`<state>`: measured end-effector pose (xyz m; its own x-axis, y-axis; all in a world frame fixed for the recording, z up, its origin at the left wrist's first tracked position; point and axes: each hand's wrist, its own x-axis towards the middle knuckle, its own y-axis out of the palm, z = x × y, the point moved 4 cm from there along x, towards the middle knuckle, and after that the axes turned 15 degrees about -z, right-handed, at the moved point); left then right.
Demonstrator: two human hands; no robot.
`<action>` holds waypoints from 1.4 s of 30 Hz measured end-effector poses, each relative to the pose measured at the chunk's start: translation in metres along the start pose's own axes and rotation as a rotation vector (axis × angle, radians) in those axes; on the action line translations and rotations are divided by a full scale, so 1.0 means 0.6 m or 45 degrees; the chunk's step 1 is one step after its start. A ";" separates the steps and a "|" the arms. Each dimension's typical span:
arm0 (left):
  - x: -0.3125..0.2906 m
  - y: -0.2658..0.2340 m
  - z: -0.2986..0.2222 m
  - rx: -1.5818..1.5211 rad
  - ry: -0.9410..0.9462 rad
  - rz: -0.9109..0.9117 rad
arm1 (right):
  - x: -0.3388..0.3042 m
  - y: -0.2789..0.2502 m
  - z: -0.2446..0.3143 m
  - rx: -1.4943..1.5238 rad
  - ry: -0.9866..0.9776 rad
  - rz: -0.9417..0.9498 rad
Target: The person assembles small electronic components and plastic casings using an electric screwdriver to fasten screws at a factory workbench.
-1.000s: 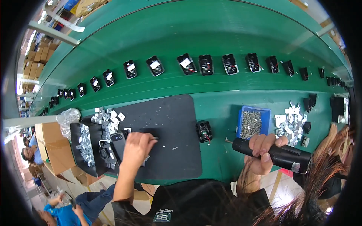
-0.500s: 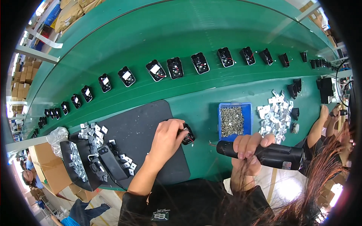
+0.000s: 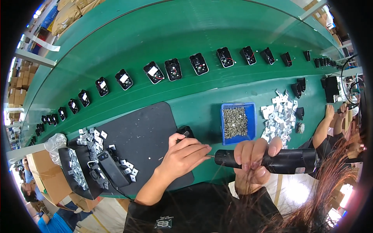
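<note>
A black electric screwdriver [image 3: 289, 160] lies level in my right hand [image 3: 254, 159], whose fingers wrap round its body. Its thin bit points left and meets the fingertips of my left hand [image 3: 184, 155]. Those fingertips are pinched together at the bit's end, and whatever sits between them is too small to make out. Another finger of that hand rests against a small black housing [image 3: 185, 131], partly hidden, at the right edge of the dark mat. Just right of the mat stands a blue tray [image 3: 253, 128] heaped with small metal screws [image 3: 235, 122].
Loose silvery metal plates [image 3: 279, 116] lie right of the tray; more plates [image 3: 91, 138] and a black device [image 3: 114, 167] occupy the mat's [image 3: 136, 132] left side. Black housings [image 3: 199, 64] line the far green strip. A co-worker's arm [image 3: 324, 128] reaches in at right.
My left hand has shifted its fingertips right from the housing to the screwdriver's bit. The screwdriver has moved slightly left, and the whole view has shifted a little.
</note>
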<state>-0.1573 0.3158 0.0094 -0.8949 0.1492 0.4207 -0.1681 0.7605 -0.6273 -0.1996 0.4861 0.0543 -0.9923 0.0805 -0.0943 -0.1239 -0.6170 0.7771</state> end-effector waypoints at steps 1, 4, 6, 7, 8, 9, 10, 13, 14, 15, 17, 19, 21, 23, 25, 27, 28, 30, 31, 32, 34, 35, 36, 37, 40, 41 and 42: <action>-0.005 0.002 0.001 -0.023 -0.011 -0.032 | -0.002 0.001 0.001 0.004 -0.002 -0.018; -0.010 0.003 0.000 -0.067 -0.054 -0.104 | -0.002 -0.002 0.003 0.027 -0.006 -0.011; -0.013 0.001 0.001 -0.085 -0.086 -0.143 | -0.001 -0.003 0.003 0.048 -0.005 0.016; -0.014 0.002 0.002 -0.089 -0.097 -0.163 | -0.001 -0.004 0.002 0.025 -0.006 0.024; -0.015 0.002 0.003 -0.092 -0.109 -0.183 | -0.001 -0.004 0.002 0.002 -0.007 0.034; -0.014 0.002 0.003 -0.094 -0.110 -0.183 | -0.001 -0.003 0.002 0.000 -0.007 0.033; -0.013 0.003 0.003 -0.096 -0.108 -0.184 | -0.001 -0.003 0.002 -0.011 -0.001 0.014; -0.009 0.004 0.004 -0.099 -0.098 -0.188 | 0.004 -0.004 0.004 -0.041 -0.021 0.050; -0.007 0.005 0.004 -0.101 -0.088 -0.189 | 0.006 -0.003 0.005 -0.058 -0.051 0.103; -0.006 0.005 0.004 -0.102 -0.088 -0.191 | 0.006 -0.004 0.005 -0.060 -0.051 0.104; -0.004 0.005 0.003 -0.082 -0.074 -0.168 | 0.004 -0.007 0.005 0.023 -0.020 0.051; -0.007 0.006 0.002 -0.068 -0.091 -0.152 | 0.003 -0.009 0.004 0.002 -0.017 0.063; -0.008 0.008 0.003 -0.055 -0.108 -0.135 | 0.003 -0.011 0.004 -0.020 -0.015 0.075; -0.009 0.008 0.002 -0.042 -0.110 -0.154 | 0.002 -0.013 0.003 -0.032 0.001 0.059; -0.011 0.010 0.001 -0.034 -0.110 -0.162 | 0.004 -0.012 0.000 -0.057 -0.024 0.092; -0.012 0.011 0.002 -0.024 -0.110 -0.172 | 0.004 -0.012 -0.003 -0.081 -0.050 0.126; -0.011 0.011 0.001 0.001 -0.094 -0.191 | 0.005 -0.013 -0.005 -0.084 -0.056 0.126; -0.010 0.012 0.003 0.028 -0.078 -0.211 | 0.008 -0.018 -0.008 -0.088 -0.061 0.127; -0.007 0.013 0.004 0.016 -0.067 -0.211 | 0.010 -0.019 -0.008 -0.067 -0.067 0.179; -0.006 0.014 0.005 0.003 -0.057 -0.210 | 0.012 -0.020 -0.009 -0.046 -0.073 0.230; -0.007 0.015 0.010 -0.008 -0.066 -0.194 | 0.017 -0.025 -0.014 -0.025 -0.078 0.275; -0.009 0.017 0.013 -0.019 -0.075 -0.177 | 0.019 -0.026 -0.015 -0.002 -0.084 0.320; -0.010 0.018 0.014 -0.018 -0.076 -0.179 | 0.021 -0.027 -0.017 -0.002 -0.082 0.322; -0.012 0.018 0.015 -0.028 -0.078 -0.178 | 0.023 -0.026 -0.019 0.002 -0.076 0.351; -0.016 0.019 0.016 -0.038 -0.081 -0.163 | 0.027 -0.022 -0.021 -0.010 -0.069 0.413; -0.016 0.020 0.016 -0.039 -0.078 -0.148 | 0.027 -0.020 -0.020 -0.027 -0.073 0.444; -0.015 0.020 0.017 -0.039 -0.078 -0.150 | 0.027 -0.020 -0.021 -0.027 -0.073 0.446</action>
<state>-0.1553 0.3171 -0.0084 -0.8933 0.0196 0.4491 -0.2618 0.7896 -0.5550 -0.2142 0.4849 0.0357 -0.9727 -0.0958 0.2113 0.2236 -0.6312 0.7427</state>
